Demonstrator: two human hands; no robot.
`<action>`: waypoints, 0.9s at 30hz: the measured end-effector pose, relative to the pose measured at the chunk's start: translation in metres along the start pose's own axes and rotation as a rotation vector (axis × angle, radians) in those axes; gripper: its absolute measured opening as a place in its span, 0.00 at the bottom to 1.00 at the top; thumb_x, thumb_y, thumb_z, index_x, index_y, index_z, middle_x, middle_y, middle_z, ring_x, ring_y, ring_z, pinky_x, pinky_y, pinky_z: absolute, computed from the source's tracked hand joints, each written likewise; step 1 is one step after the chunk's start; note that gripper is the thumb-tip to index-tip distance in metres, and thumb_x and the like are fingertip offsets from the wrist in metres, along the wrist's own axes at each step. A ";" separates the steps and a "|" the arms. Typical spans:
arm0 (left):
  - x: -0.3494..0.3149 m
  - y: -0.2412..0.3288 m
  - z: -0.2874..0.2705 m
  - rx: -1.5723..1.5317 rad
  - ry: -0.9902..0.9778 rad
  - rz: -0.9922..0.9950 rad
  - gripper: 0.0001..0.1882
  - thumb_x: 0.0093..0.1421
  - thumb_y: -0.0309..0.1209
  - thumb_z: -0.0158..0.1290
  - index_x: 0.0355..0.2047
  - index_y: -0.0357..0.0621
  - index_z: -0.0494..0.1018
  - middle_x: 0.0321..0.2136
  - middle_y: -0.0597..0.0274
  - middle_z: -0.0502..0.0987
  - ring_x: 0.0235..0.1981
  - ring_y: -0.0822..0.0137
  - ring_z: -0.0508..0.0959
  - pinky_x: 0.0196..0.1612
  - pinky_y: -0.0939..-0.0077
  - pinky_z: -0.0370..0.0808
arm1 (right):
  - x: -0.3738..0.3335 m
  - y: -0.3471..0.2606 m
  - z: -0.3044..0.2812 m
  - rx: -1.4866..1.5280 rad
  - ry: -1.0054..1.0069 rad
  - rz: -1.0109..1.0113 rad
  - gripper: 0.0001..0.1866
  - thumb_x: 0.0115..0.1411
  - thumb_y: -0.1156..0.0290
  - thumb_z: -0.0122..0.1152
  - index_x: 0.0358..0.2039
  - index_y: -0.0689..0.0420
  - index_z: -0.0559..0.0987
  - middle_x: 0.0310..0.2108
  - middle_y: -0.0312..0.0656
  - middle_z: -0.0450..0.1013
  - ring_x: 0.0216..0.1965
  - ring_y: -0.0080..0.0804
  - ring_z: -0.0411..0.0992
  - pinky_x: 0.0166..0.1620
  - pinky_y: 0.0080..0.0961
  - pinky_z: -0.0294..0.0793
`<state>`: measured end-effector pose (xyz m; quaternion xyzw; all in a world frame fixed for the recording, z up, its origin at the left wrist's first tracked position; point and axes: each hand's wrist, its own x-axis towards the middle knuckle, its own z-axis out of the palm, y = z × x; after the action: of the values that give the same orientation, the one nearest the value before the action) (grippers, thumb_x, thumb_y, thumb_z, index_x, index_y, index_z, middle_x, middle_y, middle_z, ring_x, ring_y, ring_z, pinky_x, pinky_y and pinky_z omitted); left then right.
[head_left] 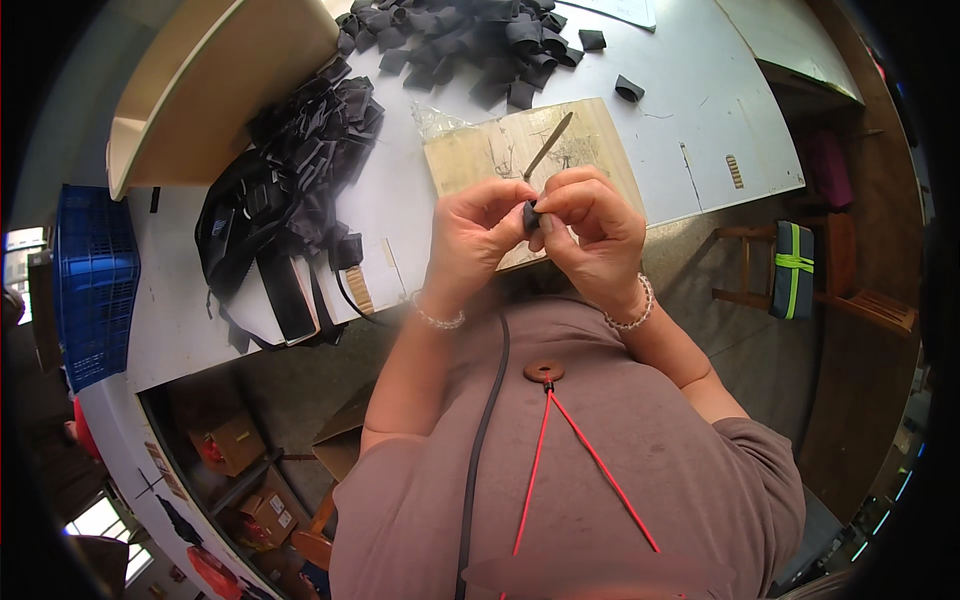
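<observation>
Both hands meet over the near part of a wooden board [460, 157], pinching a small piece of black fabric [531, 216] between them. My left hand [478, 232] grips its left side with thumb and bent fingers. From the right, my right hand [592, 222] holds the same piece at its upper edge between thumb and forefinger. A narrow blade-like tool [550, 143] lies on the board just beyond my fingertips. Farther off, many folded black fabric pieces [460, 40] lie heaped on the white table [690, 110].
Left of the board lies a tangled pile of black straps [300, 170]. A tan curved panel [215, 95] stands behind it, with a blue plastic basket [97, 285] at the far left. Two stray fabric pieces, one a black loop [629, 89], lie right of the heap. A stool [790, 270] stands at right.
</observation>
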<state>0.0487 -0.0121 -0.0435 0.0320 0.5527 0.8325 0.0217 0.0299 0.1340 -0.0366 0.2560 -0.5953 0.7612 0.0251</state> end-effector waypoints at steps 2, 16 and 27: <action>-0.001 -0.005 -0.008 -0.012 -0.028 -0.024 0.06 0.57 0.20 0.50 0.35 0.33 0.73 0.27 0.62 0.75 0.24 0.78 0.73 0.26 0.87 0.69 | 0.003 0.000 -0.005 -0.047 0.084 0.014 0.09 0.50 0.89 0.55 0.32 0.65 0.73 0.36 0.41 0.68 0.34 0.21 0.73 0.33 0.15 0.76; -0.005 -0.013 -0.006 -0.417 -0.146 -0.340 0.12 0.59 0.35 0.50 0.39 0.39 0.70 0.17 0.76 0.62 0.13 0.86 0.54 0.14 0.94 0.51 | -0.002 0.005 -0.008 0.548 0.128 0.435 0.05 0.60 0.81 0.46 0.37 0.63 0.69 0.23 0.41 0.71 0.11 0.17 0.63 0.13 0.14 0.67; 0.012 0.041 0.030 -1.072 -0.445 -0.448 0.11 0.64 0.35 0.43 0.41 0.43 0.66 0.19 0.80 0.56 0.13 0.89 0.53 0.11 0.96 0.51 | 0.032 -0.030 -0.013 1.290 -0.092 0.401 0.10 0.66 0.74 0.40 0.46 0.56 0.67 0.34 0.44 0.74 0.07 0.14 0.56 0.09 0.11 0.58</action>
<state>0.0390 0.0008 0.0064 0.0728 0.0335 0.9428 0.3237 0.0077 0.1462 0.0017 0.1366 -0.0582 0.9424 -0.2998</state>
